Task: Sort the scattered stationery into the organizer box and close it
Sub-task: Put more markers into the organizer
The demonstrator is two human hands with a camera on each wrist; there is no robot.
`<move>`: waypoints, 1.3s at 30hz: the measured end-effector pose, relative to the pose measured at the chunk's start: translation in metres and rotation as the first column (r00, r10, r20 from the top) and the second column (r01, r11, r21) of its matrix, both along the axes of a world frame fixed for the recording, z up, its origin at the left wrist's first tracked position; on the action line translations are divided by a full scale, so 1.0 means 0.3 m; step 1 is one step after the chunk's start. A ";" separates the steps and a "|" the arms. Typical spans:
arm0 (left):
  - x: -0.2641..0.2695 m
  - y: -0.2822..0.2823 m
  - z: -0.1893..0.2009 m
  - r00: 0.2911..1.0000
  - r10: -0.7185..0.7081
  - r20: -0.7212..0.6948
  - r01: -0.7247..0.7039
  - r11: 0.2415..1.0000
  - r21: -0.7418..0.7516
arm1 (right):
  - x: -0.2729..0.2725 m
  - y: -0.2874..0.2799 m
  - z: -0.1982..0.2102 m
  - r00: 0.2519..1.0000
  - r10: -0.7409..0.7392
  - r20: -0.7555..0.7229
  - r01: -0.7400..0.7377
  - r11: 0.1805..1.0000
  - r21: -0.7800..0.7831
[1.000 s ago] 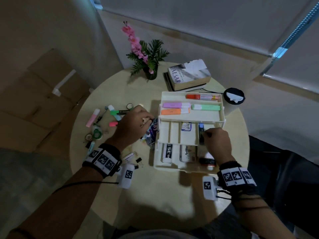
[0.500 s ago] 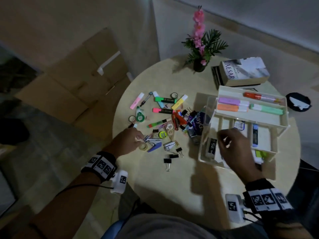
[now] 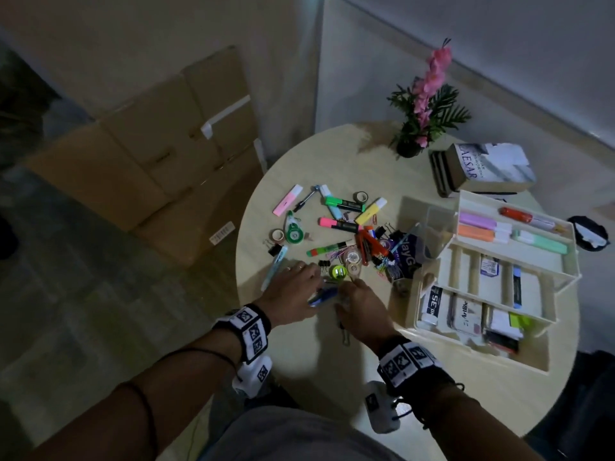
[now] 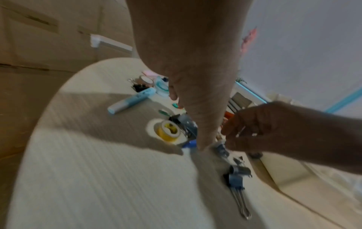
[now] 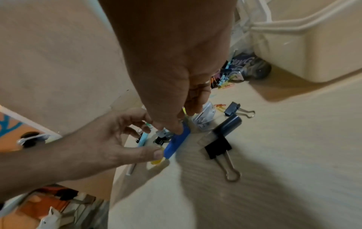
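Two hands meet near the pale round table's (image 3: 299, 377) 8 o'clock edge over a small blue plastic piece (image 3: 323, 295). The left hand (image 3: 289, 297) is loosely spread, its thumb touching the piece. The right hand (image 3: 360, 311) is curled with fingertips on it; I cannot tell whether it grips. A cream tiered organizer box (image 3: 529, 357) stands open at 3 o'clock.

The right hand (image 3: 361, 307) is no longer inside the organizer box (image 3: 466, 344). It now sits left of the box, at the near edge of the scattered pile, with one fingertip (image 5: 175, 130) touching a blue item (image 3: 322, 296). The left hand (image 3: 293, 294), which a second ago was over the pile just beside the box's left wall, is now further left and nearer. It lies just beside the right hand, its thumb at the blue item's near end. The two hands, well apart before, now almost meet over it.
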State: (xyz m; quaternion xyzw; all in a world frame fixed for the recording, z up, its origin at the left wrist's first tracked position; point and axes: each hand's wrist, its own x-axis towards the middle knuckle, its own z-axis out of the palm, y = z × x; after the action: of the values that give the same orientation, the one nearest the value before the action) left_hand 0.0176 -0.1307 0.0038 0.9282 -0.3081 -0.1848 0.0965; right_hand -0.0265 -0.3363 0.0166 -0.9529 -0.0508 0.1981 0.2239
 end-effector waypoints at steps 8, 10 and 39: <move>0.014 -0.097 -0.027 0.999 0.042 -0.027 -0.042 0.999 -0.019 | -0.037 -0.024 0.047 0.990 -0.089 -0.114 0.089 0.996 -0.004; 0.028 -0.100 -0.011 0.985 0.130 -0.115 -0.144 0.981 -0.129 | -0.049 -0.036 0.065 0.977 -0.181 -0.113 0.189 0.980 0.056; 0.432 -0.438 -0.010 0.972 -0.236 -0.012 0.235 0.968 -0.084 | -0.327 -0.305 0.156 0.557 -0.822 -0.118 0.795 0.487 0.362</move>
State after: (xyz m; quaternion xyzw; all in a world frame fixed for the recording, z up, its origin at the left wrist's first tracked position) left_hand 0.1473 -0.2622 0.0008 0.8782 -0.4223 -0.1925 0.1152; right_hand -0.1245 -0.4277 0.0634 -0.8090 0.3576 0.0219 0.4659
